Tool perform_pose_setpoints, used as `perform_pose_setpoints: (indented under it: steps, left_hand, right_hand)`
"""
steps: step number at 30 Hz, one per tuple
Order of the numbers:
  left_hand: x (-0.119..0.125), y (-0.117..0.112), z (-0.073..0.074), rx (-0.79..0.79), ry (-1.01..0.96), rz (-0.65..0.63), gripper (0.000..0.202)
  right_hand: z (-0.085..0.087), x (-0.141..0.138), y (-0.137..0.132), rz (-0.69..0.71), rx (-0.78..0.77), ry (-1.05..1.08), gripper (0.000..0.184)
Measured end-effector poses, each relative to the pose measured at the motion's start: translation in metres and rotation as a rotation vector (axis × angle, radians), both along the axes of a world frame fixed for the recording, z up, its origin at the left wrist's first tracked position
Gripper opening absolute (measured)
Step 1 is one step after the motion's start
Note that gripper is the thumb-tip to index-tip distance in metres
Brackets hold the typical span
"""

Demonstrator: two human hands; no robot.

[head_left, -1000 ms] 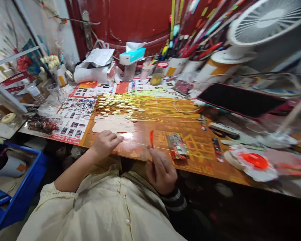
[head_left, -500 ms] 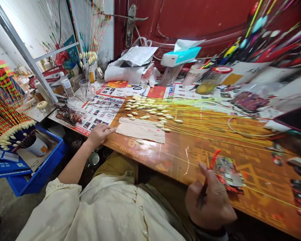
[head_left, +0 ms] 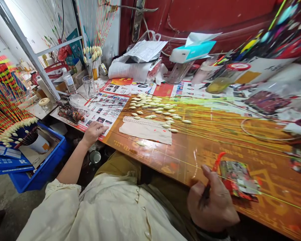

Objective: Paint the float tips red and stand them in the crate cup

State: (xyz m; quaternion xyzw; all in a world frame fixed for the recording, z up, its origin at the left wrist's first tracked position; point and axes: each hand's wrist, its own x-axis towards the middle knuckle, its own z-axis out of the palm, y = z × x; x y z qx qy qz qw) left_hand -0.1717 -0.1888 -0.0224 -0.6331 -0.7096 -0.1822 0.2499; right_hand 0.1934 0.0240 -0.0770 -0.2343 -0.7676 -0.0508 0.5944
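My left hand is at the table's front edge, its fingers pinched on the thin dark stem of a fishing float. The float's pale body lies just in front of a beige cloth, and its long yellow tip runs right, past my other hand. Curled fingers of my right hand grip a slim paintbrush with a red-orange tip pointing up. Beside that hand lies a paint-smeared flat packet. Behind the cloth, several more pale floats are spread with their yellow tips to the right.
Newspaper sheets cover the table's left and back. A glass mug, papers, a tissue box and a red-lidded jar stand along the back. At lower left, a blue crate sits beside a bundle of upright floats.
The view has turned slightly left. My left hand and the float have slid left relative to the cloth. My right hand, still gripping the brush, is a little farther from the packet.
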Motion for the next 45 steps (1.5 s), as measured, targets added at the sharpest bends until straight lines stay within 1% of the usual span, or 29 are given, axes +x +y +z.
perform_pose_setpoints:
  steps: [10, 15, 20, 27, 30, 33, 35, 37, 39, 41, 43, 45]
  left_hand:
    - [-0.002, 0.003, -0.001, -0.004, -0.006, 0.006, 0.034]
    - [-0.004, 0.004, -0.002, 0.015, 0.0, -0.007, 0.033]
    - [-0.004, 0.004, -0.003, 0.002, -0.011, -0.021, 0.033]
    - [-0.003, 0.004, -0.001, 0.025, -0.024, -0.006, 0.036]
    - [-0.007, 0.0, 0.003, 0.03, -0.058, -0.005, 0.036]
    - [-0.01, -0.007, 0.013, 0.044, -0.089, 0.01, 0.037]
    - [-0.011, -0.009, 0.021, 0.042, -0.056, 0.009, 0.037]
    - [-0.011, -0.004, 0.027, 0.022, 0.005, 0.009, 0.039]
    - [-0.004, 0.012, 0.031, 0.058, 0.042, -0.038, 0.045]
    - [0.017, 0.034, 0.032, 0.067, 0.051, -0.101, 0.052]
    - [0.051, 0.061, 0.032, 0.068, 0.072, -0.184, 0.056]
    - [0.09, 0.09, 0.031, 0.075, 0.1, -0.256, 0.053]
  right_hand:
    - [-0.001, -0.001, 0.0, -0.015, -0.045, -0.02, 0.063]
    - [0.001, -0.001, -0.001, -0.015, -0.021, -0.021, 0.064]
    - [-0.002, 0.001, 0.0, -0.03, -0.015, -0.035, 0.064]
    - [-0.003, 0.002, -0.003, 0.007, -0.026, -0.029, 0.065]
    - [0.001, 0.001, -0.007, 0.008, -0.071, -0.042, 0.063]
    - [0.006, 0.001, -0.012, 0.022, -0.15, -0.07, 0.059]
    - [0.01, 0.0, -0.015, 0.05, -0.189, -0.068, 0.057]
    - [0.013, -0.002, -0.014, 0.078, -0.232, -0.071, 0.057]
    - [0.014, -0.005, -0.009, 0.095, -0.264, -0.071, 0.058]
    - [0.014, -0.007, -0.003, 0.119, -0.279, -0.068, 0.061]
    - [0.015, -0.008, 0.0, 0.135, -0.297, -0.057, 0.063]
    - [0.017, -0.008, 0.001, 0.153, -0.315, -0.052, 0.063]
